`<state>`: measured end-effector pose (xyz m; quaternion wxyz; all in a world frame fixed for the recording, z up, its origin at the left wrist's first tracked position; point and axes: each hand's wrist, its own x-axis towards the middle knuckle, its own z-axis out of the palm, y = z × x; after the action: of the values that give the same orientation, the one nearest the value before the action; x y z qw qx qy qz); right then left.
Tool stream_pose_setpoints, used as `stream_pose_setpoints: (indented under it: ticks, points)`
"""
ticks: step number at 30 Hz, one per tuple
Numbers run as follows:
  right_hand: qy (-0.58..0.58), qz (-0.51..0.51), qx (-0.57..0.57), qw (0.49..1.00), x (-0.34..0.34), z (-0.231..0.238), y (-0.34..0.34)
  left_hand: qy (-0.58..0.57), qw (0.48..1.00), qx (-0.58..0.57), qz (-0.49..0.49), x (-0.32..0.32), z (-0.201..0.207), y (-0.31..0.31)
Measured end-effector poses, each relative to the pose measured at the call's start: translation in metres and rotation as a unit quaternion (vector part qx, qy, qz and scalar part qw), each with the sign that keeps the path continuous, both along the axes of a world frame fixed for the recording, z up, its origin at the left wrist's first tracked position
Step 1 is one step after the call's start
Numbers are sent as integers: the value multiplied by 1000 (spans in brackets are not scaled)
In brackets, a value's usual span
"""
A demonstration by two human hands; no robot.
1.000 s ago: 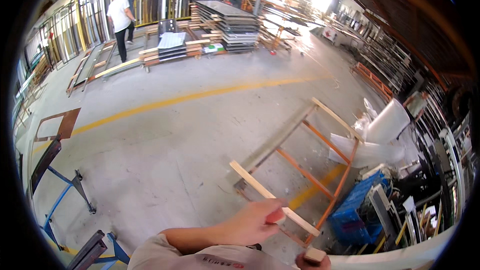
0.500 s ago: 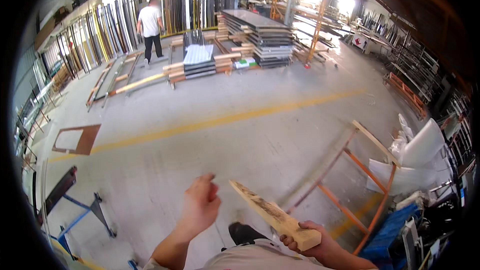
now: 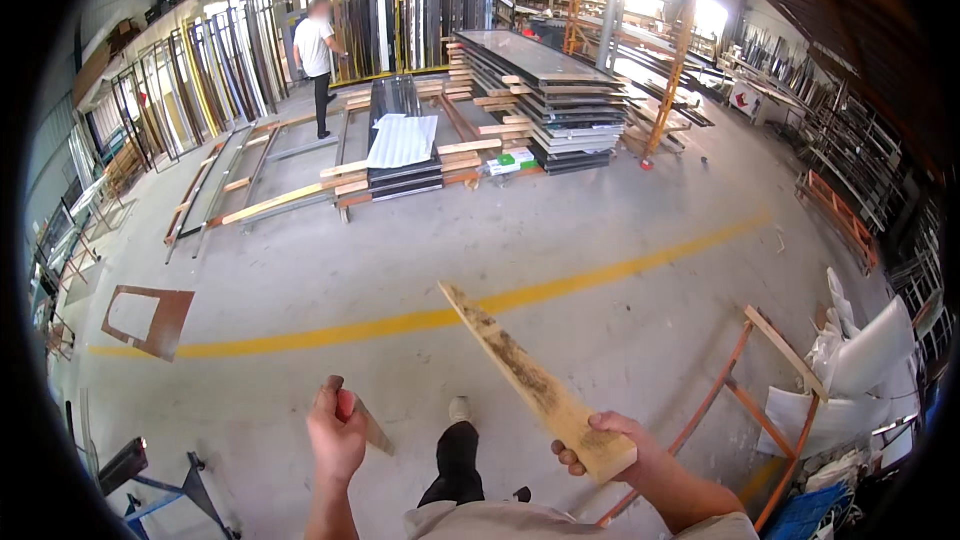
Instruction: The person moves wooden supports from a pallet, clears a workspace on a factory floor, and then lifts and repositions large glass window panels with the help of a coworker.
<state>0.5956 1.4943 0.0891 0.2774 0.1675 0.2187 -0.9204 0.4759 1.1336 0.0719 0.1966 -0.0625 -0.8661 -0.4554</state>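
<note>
We hold a long, flat wooden slat [image 3: 530, 375] in our right hand [image 3: 608, 448], the fingers wrapped around its near end so that the board slants up and away to the left, its far tip hanging above the yellow line [image 3: 480, 305] painted across the concrete floor [image 3: 330, 260]. The upper face of the slat is stained dark in patches along its middle. Our left hand [image 3: 335, 435] is closed into a fist around a small tool [image 3: 362, 422] with a red grip and a thin grey blade that juts down and to the right; what kind of tool it is we cannot tell. The two hands are well apart, and between them, lower in the view, we see our own dark trouser leg and light shoe [image 3: 459, 408]. To the right, near the slat hand, an orange metal frame [image 3: 755, 395] lies tilted on the floor beside white sheeting [image 3: 865, 355]. Far ahead stands a stack of dark panels separated by timber strips [image 3: 545, 105], and a person in a white shirt [image 3: 318, 60] stands well off by racks of upright frames. A brown board with a cutout [image 3: 148, 318] lies flat at the left.
</note>
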Motion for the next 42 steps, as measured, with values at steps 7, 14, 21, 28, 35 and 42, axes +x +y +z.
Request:
stream_pose_setpoints:
  ticks: [7,14,21,28,35,42]
  points:
    - [96,-44,-29,994,-228,45,75,-38,997,-59,-12,-250,-8,42]
    - [258,-137,28,956,-386,81,170,-29,998,3,-50,-472,58,126]
    - [314,-280,75,904,-612,58,303,-27,993,99,-67,-619,122,243]
    - [321,-363,129,865,-876,64,441,40,987,156,-16,-733,128,297]
    - [272,-471,172,822,-1107,26,554,76,971,193,-118,-887,154,374]
    - [248,-546,154,785,-1334,-43,592,103,931,144,-318,-1100,112,451]
